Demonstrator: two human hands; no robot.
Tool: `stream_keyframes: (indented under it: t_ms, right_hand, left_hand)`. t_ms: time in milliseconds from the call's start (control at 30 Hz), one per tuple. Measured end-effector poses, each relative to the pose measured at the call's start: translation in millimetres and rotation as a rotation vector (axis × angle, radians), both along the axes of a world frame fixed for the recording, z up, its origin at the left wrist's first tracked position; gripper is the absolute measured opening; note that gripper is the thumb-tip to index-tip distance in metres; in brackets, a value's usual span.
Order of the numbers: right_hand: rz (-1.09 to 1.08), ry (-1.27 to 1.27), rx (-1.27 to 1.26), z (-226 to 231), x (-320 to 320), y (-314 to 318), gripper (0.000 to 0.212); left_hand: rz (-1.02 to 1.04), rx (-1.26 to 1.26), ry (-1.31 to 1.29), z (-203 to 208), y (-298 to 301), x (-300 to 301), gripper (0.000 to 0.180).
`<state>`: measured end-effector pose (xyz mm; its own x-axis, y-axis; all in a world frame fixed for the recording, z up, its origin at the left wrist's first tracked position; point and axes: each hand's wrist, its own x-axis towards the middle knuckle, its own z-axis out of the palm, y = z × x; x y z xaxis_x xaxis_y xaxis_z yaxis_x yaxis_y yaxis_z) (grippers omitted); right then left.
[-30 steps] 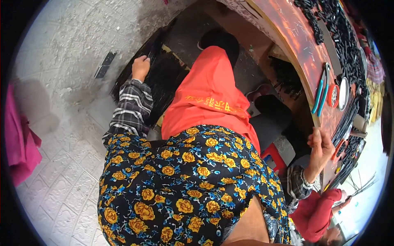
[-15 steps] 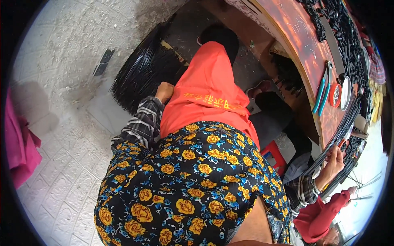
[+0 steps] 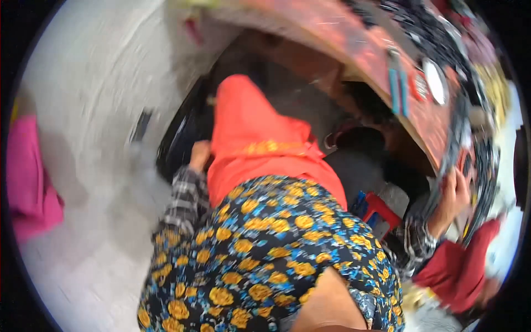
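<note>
Head view, heavily blurred. Left hand (image 3: 200, 156) is reaching down to the black bundle (image 3: 180, 138) on the floor (image 3: 94, 110); grip not discernible. Right hand (image 3: 454, 195) is closing around black strands (image 3: 470, 160) at the bench (image 3: 354, 50) edge. Risk: strands snagging or slipping, since the body is twisting between both.

We see soft matt cloth on the flowered garment (image 3: 265, 249) and the orange trouser leg (image 3: 254, 149). The black bundle (image 3: 180, 138) beside our left hand (image 3: 200, 155) looks glossy, like plastic. The worktop (image 3: 387, 72) seems worn reddish wood; the floor (image 3: 94, 83) is rough grey stone.
</note>
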<state>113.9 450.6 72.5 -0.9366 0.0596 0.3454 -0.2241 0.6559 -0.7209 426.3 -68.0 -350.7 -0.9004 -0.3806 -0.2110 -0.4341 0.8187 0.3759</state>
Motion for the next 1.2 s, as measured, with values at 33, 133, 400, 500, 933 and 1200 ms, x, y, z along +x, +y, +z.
stream_keyframes:
  t_ms: [33, 133, 400, 500, 933, 1200]
  right_hand:
    - [0.061, -0.018, -0.024, 4, -3, -8, 0.023]
    - [0.091, -0.025, 0.004, 4, -8, -30, 0.022]
    - [-0.151, 0.109, 0.225, -8, -11, 60, 0.024]
    - [-0.127, -0.034, 0.362, 13, -28, 80, 0.026]
    - [-0.025, -0.638, 0.979, -12, -106, 40, 0.063]
    - [-0.135, -0.515, 1.036, -21, -98, 37, 0.078]
  left_hand:
    - [0.343, 0.196, -0.044, -35, -16, 35, 0.040]
    - [0.464, 0.368, 0.111, -48, -53, 107, 0.041]
    - [0.641, 0.779, -0.096, 129, 3, -34, 0.025]
    - [0.586, 0.832, -0.130, 134, -29, -43, 0.023]
    - [0.341, 0.986, 0.406, 243, 37, -233, 0.026]
    - [-0.489, 0.774, 0.745, 341, 187, -290, 0.029]
